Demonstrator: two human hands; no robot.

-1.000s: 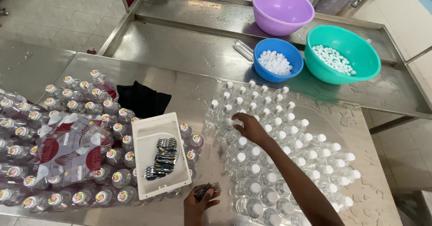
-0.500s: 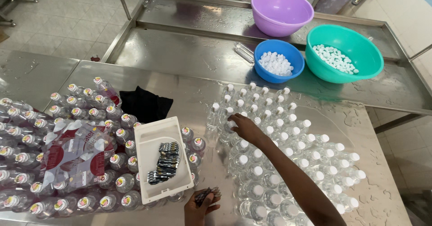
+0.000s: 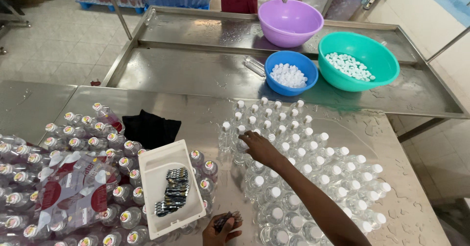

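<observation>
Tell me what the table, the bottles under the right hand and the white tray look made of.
Table: apparently stainless steel, dull grey sheen, wet patches.
Bottles: clear plastic, see-through, white caps.
White tray: probably matte plastic, thin moulded rim.

Brushed stainless-steel worktop (image 3: 205,123), dull sheen, wet with scattered drops. Clear glossy plastic bottles (image 3: 293,177) with smooth white matt plastic caps under the right hand (image 3: 261,149). Labelled bottles (image 3: 93,138) on the other side, glossy clear plastic, partly wrapped in shiny, crinkled shrink film (image 3: 68,192). White plastic tray (image 3: 152,172), smooth and semi-matt, holding glossy dark plastic sleeves (image 3: 174,192); more of the same in the left hand (image 3: 223,226). Black matt cloth (image 3: 149,128), soft and crumpled. Purple bowl (image 3: 290,22), blue bowl (image 3: 291,72) and teal bowl (image 3: 360,62), all smooth plastic with a soft gloss. Matt floor tiles (image 3: 54,45).
</observation>
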